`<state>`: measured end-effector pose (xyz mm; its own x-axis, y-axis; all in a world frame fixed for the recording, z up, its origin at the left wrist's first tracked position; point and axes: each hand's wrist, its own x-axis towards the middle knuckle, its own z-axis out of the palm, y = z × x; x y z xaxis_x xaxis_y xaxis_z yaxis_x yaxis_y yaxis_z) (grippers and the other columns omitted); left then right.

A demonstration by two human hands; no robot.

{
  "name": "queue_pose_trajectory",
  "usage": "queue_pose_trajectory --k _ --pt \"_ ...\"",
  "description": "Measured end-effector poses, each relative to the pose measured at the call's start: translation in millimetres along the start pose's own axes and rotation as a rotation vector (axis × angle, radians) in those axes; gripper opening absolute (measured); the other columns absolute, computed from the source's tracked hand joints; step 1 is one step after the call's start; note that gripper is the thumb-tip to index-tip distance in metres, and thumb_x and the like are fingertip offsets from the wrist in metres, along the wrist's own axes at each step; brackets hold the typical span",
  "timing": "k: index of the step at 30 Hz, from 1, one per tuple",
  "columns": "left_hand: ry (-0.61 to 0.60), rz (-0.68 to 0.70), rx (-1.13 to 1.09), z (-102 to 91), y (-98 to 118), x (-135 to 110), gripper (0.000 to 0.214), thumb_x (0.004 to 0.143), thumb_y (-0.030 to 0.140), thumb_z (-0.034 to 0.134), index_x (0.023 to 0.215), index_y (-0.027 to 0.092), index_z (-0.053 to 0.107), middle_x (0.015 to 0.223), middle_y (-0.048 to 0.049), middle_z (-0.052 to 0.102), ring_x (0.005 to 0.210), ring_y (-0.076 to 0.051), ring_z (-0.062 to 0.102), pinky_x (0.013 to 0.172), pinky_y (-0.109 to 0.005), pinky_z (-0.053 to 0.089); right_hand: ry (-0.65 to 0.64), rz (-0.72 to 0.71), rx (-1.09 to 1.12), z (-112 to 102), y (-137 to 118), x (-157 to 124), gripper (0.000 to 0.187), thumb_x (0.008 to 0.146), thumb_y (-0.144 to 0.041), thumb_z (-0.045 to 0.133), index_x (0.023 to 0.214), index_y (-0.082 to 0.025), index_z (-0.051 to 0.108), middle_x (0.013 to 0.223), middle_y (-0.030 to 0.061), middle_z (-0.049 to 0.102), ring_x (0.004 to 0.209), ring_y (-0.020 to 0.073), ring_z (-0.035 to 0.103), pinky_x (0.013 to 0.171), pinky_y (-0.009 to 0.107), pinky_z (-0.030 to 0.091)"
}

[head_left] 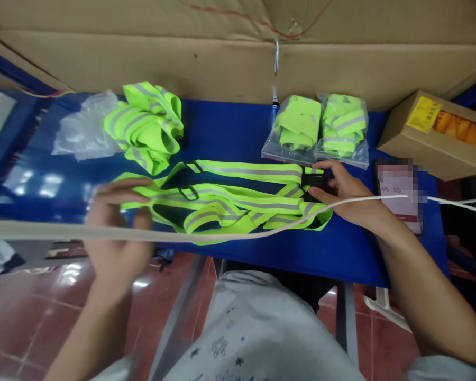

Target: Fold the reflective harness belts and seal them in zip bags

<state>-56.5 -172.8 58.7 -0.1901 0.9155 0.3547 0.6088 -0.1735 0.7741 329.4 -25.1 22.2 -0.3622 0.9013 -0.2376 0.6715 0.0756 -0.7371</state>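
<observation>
A neon-yellow reflective strap harness (246,201) with grey stripes and black slide adjusters lies spread over the blue table. At its right end, my right hand (349,196) pinches a black buckle (313,182) between thumb and fingers. My left hand (119,227) is at the harness's left end, blurred, with fingers curled over the yellow webbing; whether it grips the webbing I cannot tell. A white cord (230,237) crosses in front of both hands, close to the camera.
Behind the harness lie a bunched reflective strap (146,124), crumpled clear plastic bags (88,127) and two bagged straps (297,124). At right are a cardboard box (404,135) with orange contents and a phone (399,193). A cardboard wall (143,61) borders the table's (226,127) back.
</observation>
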Motion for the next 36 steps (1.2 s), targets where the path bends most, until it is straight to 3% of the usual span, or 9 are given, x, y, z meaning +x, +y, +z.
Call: queue_pose_trajectory --k 2,5,9,14,21,24,27,32,36 --pt "-0.254 0.215 0.092 42.4 40 -7 0.043 0.093 0.034 0.072 0.134 0.034 0.058 0.147 -0.0057 0.058 0.137 -0.034 0.055 0.117 -0.057 0.043 0.006 -0.014 -0.039 0 -3 -1 0.057 0.090 -0.045 0.067 0.141 -0.026 0.052 0.066 -0.0072 0.058 0.055 0.0154 0.056 0.053 0.026 0.035" --pt "-0.551 0.544 0.367 103.6 64 1 0.089 0.087 0.055 0.082 0.160 0.029 0.038 0.173 -0.0158 0.029 0.159 -0.041 0.033 0.129 -0.060 0.028 -0.039 -0.028 -0.053 0 -4 -1 0.055 0.091 -0.046 0.065 0.141 -0.026 0.051 0.064 -0.0079 0.055 0.054 0.0153 0.054 0.053 0.026 0.033" --pt "-0.636 0.442 0.547 144.1 36 31 0.121 0.080 0.071 0.081 0.170 0.016 0.021 0.173 -0.0243 0.027 0.161 -0.047 0.025 0.131 -0.067 0.015 -0.093 -0.039 -0.024 -6 3 3 0.054 0.090 -0.049 0.067 0.137 -0.028 0.052 0.062 -0.0091 0.054 0.053 0.0150 0.052 0.053 0.025 0.033" --pt "-0.606 0.378 0.635 124.9 0 48 0.112 0.086 0.081 0.066 0.164 0.006 0.037 0.148 -0.0296 0.056 0.137 -0.048 0.054 0.124 -0.068 0.023 -0.139 0.005 -0.004 -11 8 3 0.054 0.088 -0.048 0.068 0.134 -0.027 0.051 0.069 -0.0060 0.064 0.056 0.0161 0.057 0.054 0.026 0.038" --pt "-0.600 0.510 0.643 107.8 -26 61 0.103 0.091 0.087 0.046 0.157 0.009 0.050 0.149 -0.0290 0.055 0.134 -0.048 0.054 0.115 -0.063 0.034 0.013 -0.060 0.002 -7 4 0 0.036 0.085 -0.039 0.072 0.113 -0.023 0.057 0.091 0.0024 0.069 0.076 0.0187 0.065 0.067 0.031 0.052" --pt "-0.616 0.561 0.585 110.9 -39 78 0.105 0.088 0.090 0.047 0.158 0.011 0.049 0.147 -0.0279 0.057 0.136 -0.046 0.054 0.116 -0.059 0.035 0.033 -0.242 -0.115 -4 5 -4 0.042 0.090 -0.031 0.070 0.131 -0.026 0.062 0.139 0.0121 0.062 0.112 0.0264 0.068 0.094 0.044 0.058" --pt "-0.627 0.593 0.553 113.5 -47 96 0.106 0.087 0.091 0.049 0.159 0.013 0.048 0.147 -0.0266 0.058 0.137 -0.045 0.054 0.117 -0.057 0.035 0.010 -0.486 -0.278 1 7 -14 0.038 0.098 -0.020 0.060 0.133 -0.031 0.069 0.168 0.0086 0.040 0.150 0.0331 0.047 0.121 0.059 0.042" --pt "-0.709 0.575 0.476 117.5 -44 117 0.101 0.085 0.084 0.064 0.158 0.017 0.050 0.150 -0.0247 0.058 0.140 -0.043 0.054 0.122 -0.060 0.031 -0.052 -0.660 -0.449 8 10 -44 0.044 0.104 -0.024 0.058 0.147 -0.030 0.063 0.157 0.0105 0.055 0.151 0.0323 0.044 0.120 0.058 0.044" --pt "-0.857 0.535 0.452 114.5 -27 117 0.074 0.096 0.048 0.066 0.162 0.024 0.043 0.159 -0.0186 0.052 0.150 -0.041 0.047 0.128 -0.073 0.007 0.016 -0.708 -0.633 18 11 -66 0.042 0.104 -0.030 0.063 0.145 -0.030 0.065 0.141 0.0106 0.068 0.131 0.0318 0.057 0.106 0.050 0.051"
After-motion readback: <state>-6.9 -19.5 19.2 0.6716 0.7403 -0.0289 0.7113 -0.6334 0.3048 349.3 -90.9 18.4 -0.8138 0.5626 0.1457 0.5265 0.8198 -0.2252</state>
